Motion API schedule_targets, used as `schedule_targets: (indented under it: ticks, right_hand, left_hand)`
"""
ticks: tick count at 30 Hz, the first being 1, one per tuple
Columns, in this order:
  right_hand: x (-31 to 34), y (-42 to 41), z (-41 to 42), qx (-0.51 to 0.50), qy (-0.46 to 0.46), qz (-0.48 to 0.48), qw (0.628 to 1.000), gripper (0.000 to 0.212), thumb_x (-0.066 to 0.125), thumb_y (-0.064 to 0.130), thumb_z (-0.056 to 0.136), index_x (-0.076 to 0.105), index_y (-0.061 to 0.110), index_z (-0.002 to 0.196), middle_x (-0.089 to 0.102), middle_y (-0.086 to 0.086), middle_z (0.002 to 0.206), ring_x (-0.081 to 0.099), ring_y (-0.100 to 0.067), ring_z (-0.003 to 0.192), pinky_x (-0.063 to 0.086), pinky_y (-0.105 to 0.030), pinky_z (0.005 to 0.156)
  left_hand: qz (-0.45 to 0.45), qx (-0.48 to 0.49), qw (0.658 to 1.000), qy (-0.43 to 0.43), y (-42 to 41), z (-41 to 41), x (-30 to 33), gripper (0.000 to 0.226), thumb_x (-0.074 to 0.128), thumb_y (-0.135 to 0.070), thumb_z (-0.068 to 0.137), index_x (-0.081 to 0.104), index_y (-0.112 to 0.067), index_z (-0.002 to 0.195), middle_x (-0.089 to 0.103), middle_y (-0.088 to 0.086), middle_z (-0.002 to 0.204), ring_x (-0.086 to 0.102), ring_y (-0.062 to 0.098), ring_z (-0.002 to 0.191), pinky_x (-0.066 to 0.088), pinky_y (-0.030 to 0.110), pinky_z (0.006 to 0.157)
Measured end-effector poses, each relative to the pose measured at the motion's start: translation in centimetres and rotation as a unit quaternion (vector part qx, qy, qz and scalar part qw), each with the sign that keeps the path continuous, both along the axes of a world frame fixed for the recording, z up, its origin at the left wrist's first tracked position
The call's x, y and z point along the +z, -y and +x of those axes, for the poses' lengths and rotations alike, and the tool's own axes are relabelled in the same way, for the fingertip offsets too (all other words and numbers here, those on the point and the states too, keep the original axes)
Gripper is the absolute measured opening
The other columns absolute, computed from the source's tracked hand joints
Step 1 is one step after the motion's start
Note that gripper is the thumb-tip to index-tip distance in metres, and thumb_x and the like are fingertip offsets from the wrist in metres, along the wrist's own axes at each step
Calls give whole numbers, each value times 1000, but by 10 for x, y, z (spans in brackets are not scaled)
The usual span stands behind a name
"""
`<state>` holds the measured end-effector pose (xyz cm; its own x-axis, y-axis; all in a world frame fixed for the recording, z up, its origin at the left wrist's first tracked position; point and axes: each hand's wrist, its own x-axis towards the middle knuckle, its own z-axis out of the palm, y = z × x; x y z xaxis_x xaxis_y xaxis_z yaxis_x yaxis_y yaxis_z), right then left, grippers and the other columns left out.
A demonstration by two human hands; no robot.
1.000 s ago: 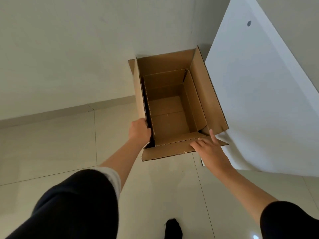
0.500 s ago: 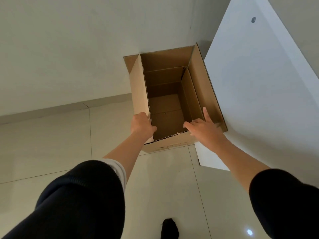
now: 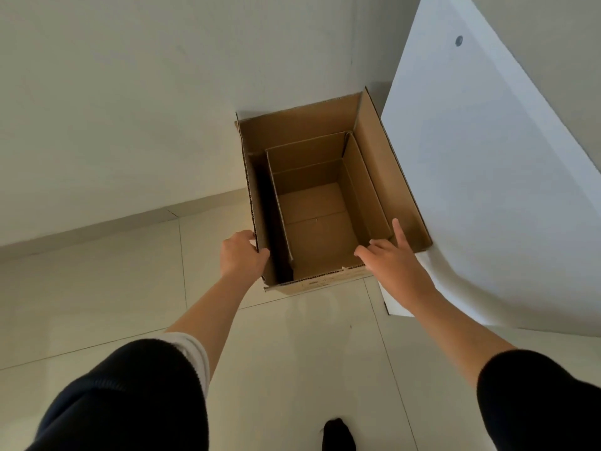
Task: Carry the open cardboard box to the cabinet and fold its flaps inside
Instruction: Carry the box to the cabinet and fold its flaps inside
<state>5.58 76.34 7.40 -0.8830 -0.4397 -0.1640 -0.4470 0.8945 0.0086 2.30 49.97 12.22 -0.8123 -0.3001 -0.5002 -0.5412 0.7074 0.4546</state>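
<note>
Item: 1 plain brown corrugated cardboard box [image 3: 312, 229], open-topped, flaps turned down inside. It stands on the tiled floor [image 3: 97, 304], in the corner between wall [image 3: 130, 92] and white cabinet [image 3: 487, 190], long axis running away from me toward the wall. Small print on its near face; I cannot read it. My left hand [image 3: 242, 255] clasps the left flap's edge; my right hand [image 3: 395, 262] rests spread on the right rim.

Only one view is given, taken from a head-worn wide-angle camera. It is aimed forward and steeply down from standing height. The pale tiled floor [image 3: 123, 288] is seen from above, with the open brown cardboard box [image 3: 387, 177] looked into near frame centre, at arm's reach. Both forearms are seen entering from the bottom edge. Straight lines are bent by the lens, as at the white cabinet panel [image 3: 507, 190] on the right. No second view is shared.
</note>
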Motion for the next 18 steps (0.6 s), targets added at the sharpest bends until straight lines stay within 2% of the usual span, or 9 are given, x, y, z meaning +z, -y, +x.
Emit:
schedule_targets:
  ticks: [2,5,6,8,9,10,12,15,18]
  right_hand:
    - [6,3,-13,2,16,10,1000,41,77,9,69,59,15,105,74,-4,88,62,-28,111,4,-60,114]
    - [15,12,-40,-14,52,38,998,39,64,18,83,51,15,119,69,-6,113,45,-29,131,-7,-60,113]
    - [16,16,-49,-25,66,47,996,39,60,20,86,49,17,123,66,-5,118,40,-28,134,-9,-60,113]
    - [17,26,-66,-48,100,61,992,40,57,21,88,46,19,126,64,-3,123,36,-27,137,-9,-61,114]
    - [17,29,-72,-57,116,61,990,40,57,21,88,46,19,127,64,-3,124,36,-27,137,-8,-61,114]
    - [17,31,-76,-65,135,60,987,42,57,20,88,45,19,129,62,-4,127,35,-27,137,-8,-60,115]
    - [18,28,-74,-78,168,42,982,43,55,17,90,44,18,131,57,-4,134,30,-25,140,-5,-55,117]
    - [17,17,-42,-76,106,-28,991,35,56,15,89,53,16,123,61,-3,129,36,-21,136,6,-47,118]
    - [8,10,1,-84,17,-65,994,31,67,8,80,64,13,110,70,-3,114,53,-23,124,19,-46,115]
  left_hand:
    - [16,15,1000,-9,8,4,0,36,55,-8,85,62,-8,120,75,15,85,63,27,69,50,28,60]
    - [26,46,998,-15,27,11,-2,33,49,-3,86,66,-7,113,64,11,69,54,23,58,44,25,50]
    - [40,52,998,-9,32,12,-2,33,47,-2,86,66,-8,112,64,14,68,58,29,61,49,28,52]
    - [82,48,995,0,38,10,-2,33,46,-1,86,67,-9,110,70,27,79,66,44,77,61,44,67]
    - [95,42,995,1,38,9,-2,33,45,1,86,68,-9,108,70,31,86,67,45,81,60,51,73]
    - [100,40,994,1,38,9,-2,32,45,2,85,68,-9,105,70,33,89,66,44,78,60,53,74]
    - [99,41,994,0,42,11,-4,32,45,1,85,68,-8,105,69,33,85,62,37,71,60,43,68]
    - [98,50,994,3,51,15,-6,29,47,-1,88,66,-8,109,71,27,83,65,43,78,53,34,61]
    - [97,45,994,2,49,17,-3,29,48,-4,91,64,-8,115,70,17,81,64,34,75,52,30,56]
